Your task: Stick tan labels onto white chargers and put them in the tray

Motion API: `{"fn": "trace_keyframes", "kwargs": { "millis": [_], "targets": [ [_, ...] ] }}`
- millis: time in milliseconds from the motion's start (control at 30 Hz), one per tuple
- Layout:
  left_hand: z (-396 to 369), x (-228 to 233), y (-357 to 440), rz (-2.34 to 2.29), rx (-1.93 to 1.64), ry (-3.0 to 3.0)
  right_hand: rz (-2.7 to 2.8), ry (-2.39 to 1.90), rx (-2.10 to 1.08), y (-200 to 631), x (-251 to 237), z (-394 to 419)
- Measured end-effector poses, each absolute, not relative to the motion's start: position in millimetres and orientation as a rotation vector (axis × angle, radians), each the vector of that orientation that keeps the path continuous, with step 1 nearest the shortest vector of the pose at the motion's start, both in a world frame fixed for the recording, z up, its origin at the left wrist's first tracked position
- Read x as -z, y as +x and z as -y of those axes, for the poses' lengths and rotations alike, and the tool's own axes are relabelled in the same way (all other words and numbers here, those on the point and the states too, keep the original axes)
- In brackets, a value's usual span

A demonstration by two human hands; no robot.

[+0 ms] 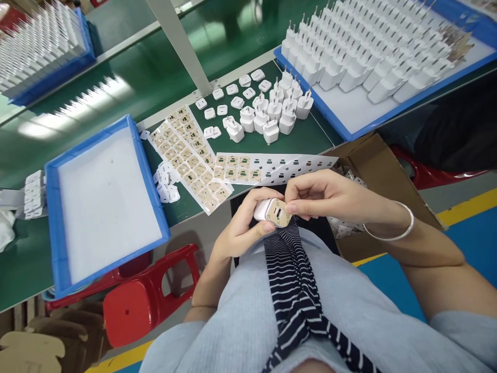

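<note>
My left hand (241,230) wraps the white charger (262,209) off the near edge of the table (303,140), best held steady with the tan sticker (284,219) square to the slot (278,213), while my right hand (330,194), fingertips nearly together, touches its edge, grip uncertain.

At upper left, white plug adapters (39,39) are blurred and cut by the left edge; at upper right, the right edge cuts a blue tray (351,124). Near centre, the right hand (326,194) partly hides the tan sticker (284,219), whose print is too small.
</note>
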State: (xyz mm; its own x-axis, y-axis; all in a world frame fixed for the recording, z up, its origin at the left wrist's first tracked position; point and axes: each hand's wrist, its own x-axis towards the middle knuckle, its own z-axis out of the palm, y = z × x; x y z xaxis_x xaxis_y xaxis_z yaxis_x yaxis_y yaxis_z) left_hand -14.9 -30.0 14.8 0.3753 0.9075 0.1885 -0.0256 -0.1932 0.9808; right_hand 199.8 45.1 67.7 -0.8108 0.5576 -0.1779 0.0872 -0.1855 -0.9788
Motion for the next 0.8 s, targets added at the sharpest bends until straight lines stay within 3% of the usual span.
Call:
{"fn": "trace_keyframes", "kwargs": {
  "millis": [333, 667, 800],
  "targets": [
    [27.8, -8.6, -16.5, -0.713, -1.075, 1.488, 1.79, -0.748, -2.045, 198.9, -66.8, -44.5],
    [25.9, 1.4, -6.2, -0.83, -1.17, 1.351, 2.052, -1.054, -1.701, 187.7, -53.2, -35.7],
    [24.6, 11.7, 1.9, -0.913, -1.241, 1.145, 1.953, -1.033, -1.783, 181.4, -34.6, -32.4]
  ]
}}
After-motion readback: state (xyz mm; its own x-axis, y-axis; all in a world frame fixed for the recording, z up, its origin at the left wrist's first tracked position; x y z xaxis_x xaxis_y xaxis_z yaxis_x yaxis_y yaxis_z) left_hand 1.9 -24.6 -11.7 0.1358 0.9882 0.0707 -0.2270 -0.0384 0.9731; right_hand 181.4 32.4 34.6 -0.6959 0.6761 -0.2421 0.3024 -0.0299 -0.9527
